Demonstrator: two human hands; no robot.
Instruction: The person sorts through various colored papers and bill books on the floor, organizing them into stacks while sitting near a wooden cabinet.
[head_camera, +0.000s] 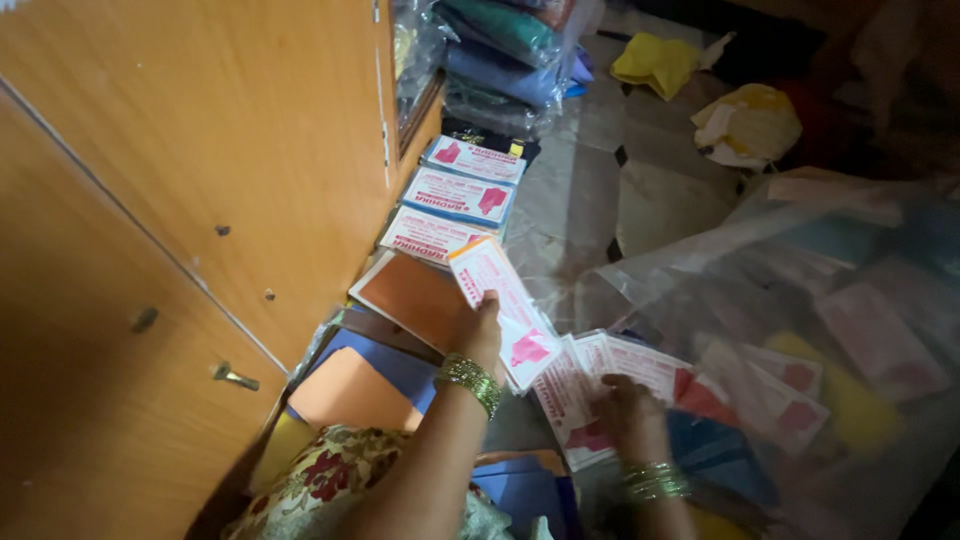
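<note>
- Left hand has its fingers clamped on a white and pink card packet, lifted and tilted, its far end pointing away from the knuckles
- Just beyond those fingertips lies an orange packet, flat on the floor against the wooden cupboard
- Further out from the fingers, three more labelled packets sit in a row along the cupboard's foot, so by the look of it a fair few are already laid down
- Right hand rests flat, fingers spread and loose, on a fan of similar white and pink packets; plenty there not yet laid out
- Past the right fingertips, a big clear plastic bag holds many more packets
- Nearer the wrists, blue and orange packets overlap
- Far off, yellow cloth on the tiled floor
</note>
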